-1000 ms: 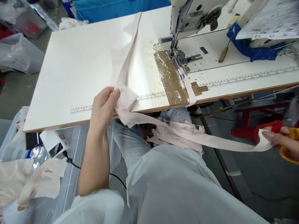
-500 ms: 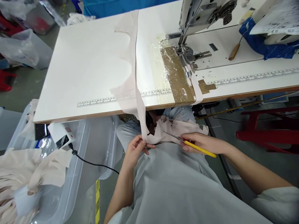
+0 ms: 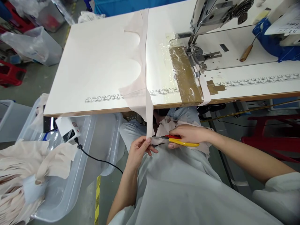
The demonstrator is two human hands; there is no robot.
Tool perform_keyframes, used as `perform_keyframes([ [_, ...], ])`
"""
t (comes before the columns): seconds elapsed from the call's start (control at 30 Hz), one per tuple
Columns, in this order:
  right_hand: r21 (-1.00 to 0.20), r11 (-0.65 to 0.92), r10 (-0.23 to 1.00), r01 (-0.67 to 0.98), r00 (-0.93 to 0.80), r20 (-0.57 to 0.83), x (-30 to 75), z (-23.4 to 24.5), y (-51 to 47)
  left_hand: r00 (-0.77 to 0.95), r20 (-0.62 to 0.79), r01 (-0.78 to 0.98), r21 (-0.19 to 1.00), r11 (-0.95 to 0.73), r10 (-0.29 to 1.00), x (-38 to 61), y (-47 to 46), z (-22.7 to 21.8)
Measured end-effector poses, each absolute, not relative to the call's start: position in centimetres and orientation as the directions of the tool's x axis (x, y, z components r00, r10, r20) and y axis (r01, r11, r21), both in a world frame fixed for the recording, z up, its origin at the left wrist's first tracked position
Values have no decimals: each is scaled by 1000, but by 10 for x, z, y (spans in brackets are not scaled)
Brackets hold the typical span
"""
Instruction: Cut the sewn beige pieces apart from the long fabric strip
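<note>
Between thumb and fingers, my left hand (image 3: 141, 148) pinches the lower end of a pale pink fabric strip (image 3: 149, 115). That strip runs down over the table's front edge from a thin cut piece of fabric (image 3: 136, 90) lying on the tabletop. My right hand (image 3: 187, 134) grips scissors (image 3: 184, 143) with one yellow and one red handle. The blades point left and reach the strip just beside my left fingertips. Whether they have cut into it I cannot tell. More pale pink fabric (image 3: 165, 123) lies bunched on my lap, partly behind my right hand.
A sewing machine (image 3: 197, 47) stands on the white table (image 3: 100, 62), with a wooden-handled awl (image 3: 246, 52) to its right. At lower left, a clear plastic bin (image 3: 70, 187) holds fabric pieces (image 3: 16, 168); a white box (image 3: 67, 128) with a black cable sits at its edge. A red stool (image 3: 269, 137) is at right.
My right hand has brought the scissors leftward, up to the strip at my left fingertips. My left hand keeps its pinch on the strip. The whole view has shifted slightly.
</note>
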State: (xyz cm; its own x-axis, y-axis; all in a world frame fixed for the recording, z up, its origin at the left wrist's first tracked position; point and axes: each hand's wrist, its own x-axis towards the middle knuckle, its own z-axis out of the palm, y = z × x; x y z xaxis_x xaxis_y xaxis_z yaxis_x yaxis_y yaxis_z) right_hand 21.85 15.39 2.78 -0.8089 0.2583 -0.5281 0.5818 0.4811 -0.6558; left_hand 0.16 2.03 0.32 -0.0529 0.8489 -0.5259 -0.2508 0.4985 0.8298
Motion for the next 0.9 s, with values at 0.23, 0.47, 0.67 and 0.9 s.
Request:
perform_keyframes([
  [0.23,-513,641,365,571,-814,-451,220,22,147,-47,-525,-300,819,490,850,3,22,3],
  [0.47,-514,637,397,575,-816,-421,218,22,146,-49,-521,-277,827,489,852,2,24,1],
  [0.67,-480,655,401,583,-808,-432,210,22,145,-21,-524,-268,824,500,852,3,24,-2],
  [0.9,-525,613,436,591,-807,-399,219,14,143,-171,-429,-15,901,433,887,-8,23,-12],
])
